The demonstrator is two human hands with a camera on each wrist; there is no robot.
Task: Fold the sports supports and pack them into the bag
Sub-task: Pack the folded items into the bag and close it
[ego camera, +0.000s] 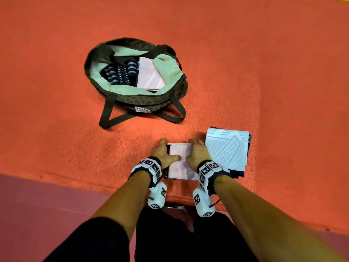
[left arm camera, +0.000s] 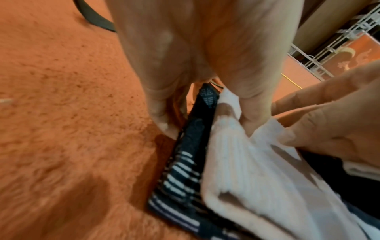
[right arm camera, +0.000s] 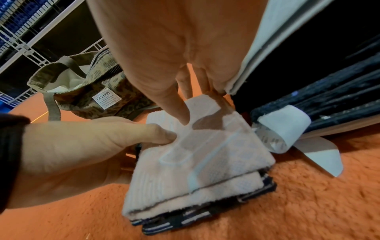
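A folded sports support [ego camera: 180,157], white knit on top with dark striped layers beneath, lies on the orange carpet in front of me. My left hand [ego camera: 162,151] grips its left edge, thumb on the white top [left arm camera: 246,178] and fingers down its side. My right hand [ego camera: 198,154] holds the right and far edge, its thumb pressing the top [right arm camera: 205,162]. A second support [ego camera: 226,150] lies flat just right of the right hand. Farther back the camouflage bag [ego camera: 132,95] stands open, with a white folded support and dark striped ones in its green lining.
The bag's dark straps [ego camera: 107,118] trail toward me on the carpet [ego camera: 56,129]. A purple floor strip [ego camera: 37,205] borders the carpet at the front left. My dark-clothed knees fill the bottom of the head view. A white metal rack [right arm camera: 24,48] stands behind the bag.
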